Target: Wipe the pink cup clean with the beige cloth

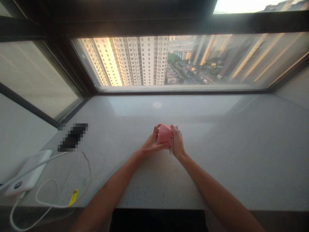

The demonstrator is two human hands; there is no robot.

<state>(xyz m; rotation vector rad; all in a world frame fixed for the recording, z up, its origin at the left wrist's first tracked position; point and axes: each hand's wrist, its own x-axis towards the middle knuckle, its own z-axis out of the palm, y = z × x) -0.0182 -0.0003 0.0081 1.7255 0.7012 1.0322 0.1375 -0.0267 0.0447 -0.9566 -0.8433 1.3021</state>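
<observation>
Seen from the head camera, a pink faceted block (165, 135) sits between the two hands near the middle of the view, gripped at about 12 o'clock from the wrists. The left hand (152, 144) curls around it from the 9 o'clock side, and the right hand (177, 141) closes on it from the 3 o'clock side, so both are mostly shut and have hold of it. The fingers (174, 131) of the right hand wrap over its upper right face. A thin white strip (171, 146) shows at the block's lower right beside the right hand, but what it is or whether it is attached is hard to make out. The speckled stone windowsill (224, 167) runs toward the window (241, 61) at 12 o'clock and past the frame at 3 o'clock, and its near edge lies at 6 o'clock under the forearms. At about 8 o'clock sit a white power bank (27, 173) and a looped white cable (49, 197) with a yellow tag (73, 197). A dark pixelated object (72, 137) lies at 9 o'clock and cannot be identified. The fingers hide much of the block, and I cannot tell whether it touches the stone. Both forearms run out of the bottom of the frame.
</observation>
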